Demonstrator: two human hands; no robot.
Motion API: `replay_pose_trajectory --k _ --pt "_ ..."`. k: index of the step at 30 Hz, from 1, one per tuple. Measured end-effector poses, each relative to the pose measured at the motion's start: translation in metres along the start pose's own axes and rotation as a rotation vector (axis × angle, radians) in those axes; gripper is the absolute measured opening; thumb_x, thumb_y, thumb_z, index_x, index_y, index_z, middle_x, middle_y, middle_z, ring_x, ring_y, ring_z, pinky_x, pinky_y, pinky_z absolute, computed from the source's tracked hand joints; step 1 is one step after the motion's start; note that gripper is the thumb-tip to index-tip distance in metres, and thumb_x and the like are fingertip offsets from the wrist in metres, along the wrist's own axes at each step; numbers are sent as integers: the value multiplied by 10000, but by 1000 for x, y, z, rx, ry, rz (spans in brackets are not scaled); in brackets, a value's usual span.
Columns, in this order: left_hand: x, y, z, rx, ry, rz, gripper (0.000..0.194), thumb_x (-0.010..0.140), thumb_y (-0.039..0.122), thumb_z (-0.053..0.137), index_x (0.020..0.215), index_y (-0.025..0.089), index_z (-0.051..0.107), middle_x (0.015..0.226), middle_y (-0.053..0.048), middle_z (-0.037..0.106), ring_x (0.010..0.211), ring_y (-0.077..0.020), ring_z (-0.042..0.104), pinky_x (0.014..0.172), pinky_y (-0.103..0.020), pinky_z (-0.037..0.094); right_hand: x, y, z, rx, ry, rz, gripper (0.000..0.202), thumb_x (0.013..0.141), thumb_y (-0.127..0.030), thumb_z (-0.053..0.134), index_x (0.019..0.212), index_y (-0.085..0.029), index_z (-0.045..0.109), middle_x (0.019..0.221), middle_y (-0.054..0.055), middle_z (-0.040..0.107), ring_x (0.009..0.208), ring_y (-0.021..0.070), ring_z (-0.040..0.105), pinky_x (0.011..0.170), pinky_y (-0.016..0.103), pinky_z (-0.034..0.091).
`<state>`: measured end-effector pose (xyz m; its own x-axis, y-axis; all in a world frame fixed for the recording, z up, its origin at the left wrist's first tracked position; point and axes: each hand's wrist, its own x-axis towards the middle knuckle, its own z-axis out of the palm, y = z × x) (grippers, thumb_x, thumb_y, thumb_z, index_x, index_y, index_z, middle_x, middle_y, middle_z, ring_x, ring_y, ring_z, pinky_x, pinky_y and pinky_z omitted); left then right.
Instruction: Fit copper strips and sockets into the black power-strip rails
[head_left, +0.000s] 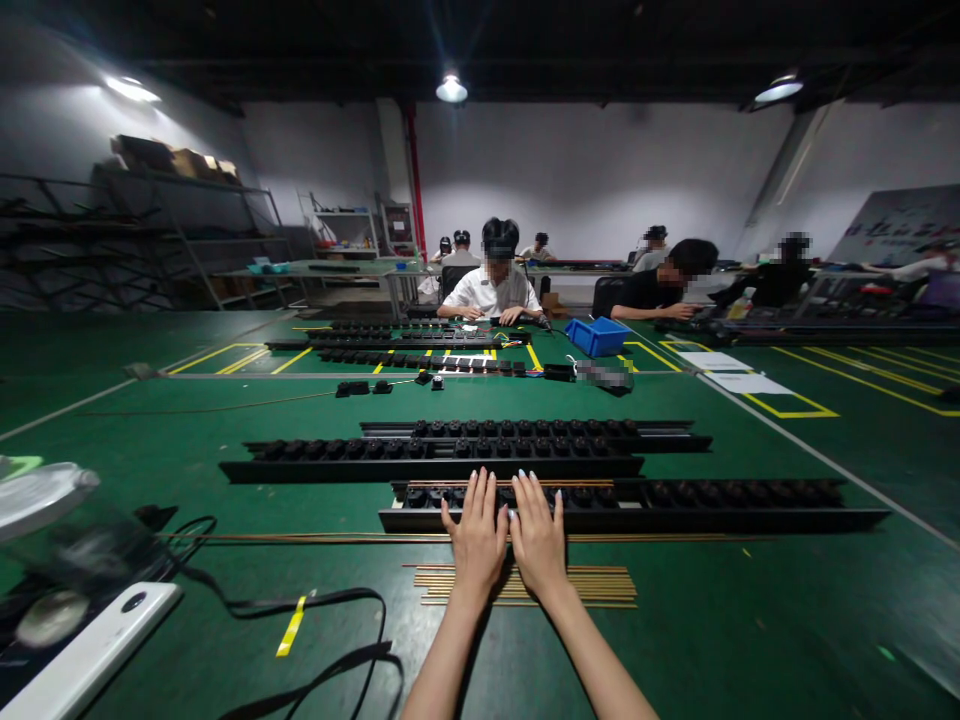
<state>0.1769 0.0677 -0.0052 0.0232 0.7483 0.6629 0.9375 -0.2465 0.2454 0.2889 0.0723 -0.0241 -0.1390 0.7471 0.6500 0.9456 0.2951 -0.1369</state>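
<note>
Both hands lie side by side over the nearest black rail (712,518), which carries a row of round black parts. My left hand (478,535) has its fingers spread, the fingertips on the rail near a thin copper-coloured rod (585,484). Beside it, my right hand (538,535) is also flat with fingers apart, touching the same rail. Under the wrists lies a group of several brass-coloured rods (604,587). One long thin rod (300,539) runs across the table in front of the rail. What is beneath the palms is hidden.
Two more black rails (435,468) lie beyond. A blue bin (598,336) and papers (724,371) are farther back. At left are a black strap (300,602), a white device (97,650) and a clear container (90,540). A person (491,290) sits across the table.
</note>
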Motion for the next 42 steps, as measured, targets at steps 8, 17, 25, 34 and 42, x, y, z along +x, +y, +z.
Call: replay_pose_trajectory --k 8,17,25,34,42 --pt "0 -12 -6 1 38 -60 453 943 246 320 1393 284 361 1407 -73 458 1308 -200 397 1107 -511 -25 -1 1 1 -9 -2 -19 607 900 -143 276 1482 -215 118 1463 51 371 1372 182 280 1125 462 101" --pt "-2 -35 2 36 80 -138 490 952 243 301 1439 259 253 1441 -83 408 1346 -203 338 1104 -523 -12 -1 1 0 -8 -14 -14 619 893 -134 275 1483 -220 110 1461 53 376 1371 179 281 1122 462 106" --pt "1 -50 -3 26 100 -116 471 956 265 332 1425 269 293 1438 -83 418 1334 -191 359 1102 -484 50 -1 1 2 -4 -6 -12 620 894 -132 269 1483 -229 105 1455 57 387 1367 179 287 1121 466 114" --pt "5 -59 -8 37 126 -232 447 968 286 275 1411 270 327 1400 -98 469 1326 -207 372 1092 -530 54 0 0 -3 0 -16 -6 611 886 -122 284 1477 -213 156 1455 54 388 1370 167 278 1125 452 107" --pt "7 -66 -10 62 134 -341 461 971 283 229 1430 272 277 1390 -112 481 1318 -219 385 1085 -590 51 0 1 0 10 3 -11 608 885 -127 294 1474 -212 170 1455 49 387 1371 168 277 1124 453 102"
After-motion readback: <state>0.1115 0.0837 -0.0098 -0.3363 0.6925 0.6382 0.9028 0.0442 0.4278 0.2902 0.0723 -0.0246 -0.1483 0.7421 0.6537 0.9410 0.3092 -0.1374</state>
